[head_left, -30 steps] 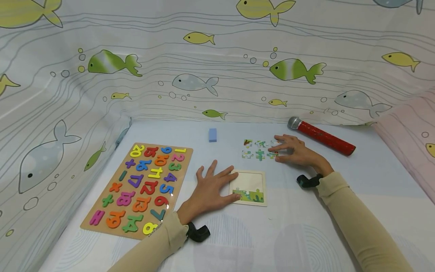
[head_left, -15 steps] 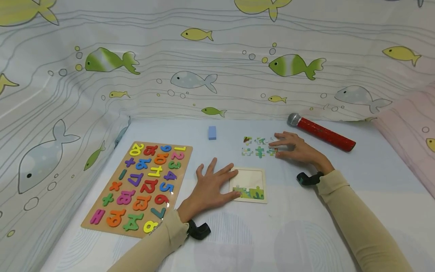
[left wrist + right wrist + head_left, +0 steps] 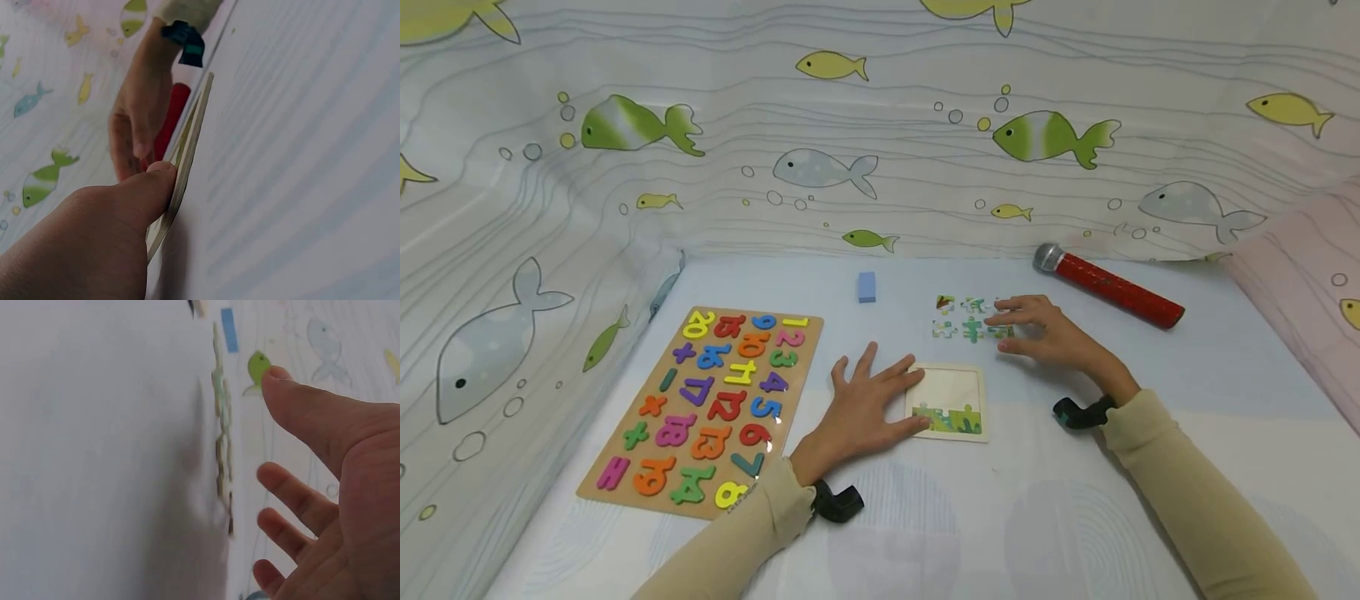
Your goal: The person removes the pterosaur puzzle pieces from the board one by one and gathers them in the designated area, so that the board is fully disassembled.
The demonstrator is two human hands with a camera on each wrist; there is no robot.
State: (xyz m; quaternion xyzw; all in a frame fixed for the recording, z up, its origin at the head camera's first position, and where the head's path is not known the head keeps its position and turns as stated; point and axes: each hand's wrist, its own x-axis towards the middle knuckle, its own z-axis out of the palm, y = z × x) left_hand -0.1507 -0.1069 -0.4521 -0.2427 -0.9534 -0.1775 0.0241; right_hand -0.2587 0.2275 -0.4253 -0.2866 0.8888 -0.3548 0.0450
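A small square wooden puzzle tray [image 3: 945,387] lies in the middle of the table, with green jigsaw pieces [image 3: 951,418] fitted along its near edge. My left hand [image 3: 863,412] rests with spread fingers at the tray's left side; in the left wrist view its thumb [image 3: 156,181] touches the tray's rim [image 3: 195,134]. Behind the tray, several loose jigsaw pieces [image 3: 973,329] are laid out in two rows. Over the right end of these rows hovers my right hand [image 3: 1048,333], fingers apart. The right wrist view shows its fingertips clear of the pieces [image 3: 220,419], holding nothing.
To the left lies a wooden number board [image 3: 715,408] with colourful numerals and signs. A blue block [image 3: 867,287] stands near the back wall. A red microphone [image 3: 1112,287] with a silver head lies at the back right. Fish-patterned cloth walls [image 3: 925,125] enclose the table.
My right hand has shifted slightly left and nearer over the loose pieces. The left hand stays at the tray. The head view has tilted down a little.
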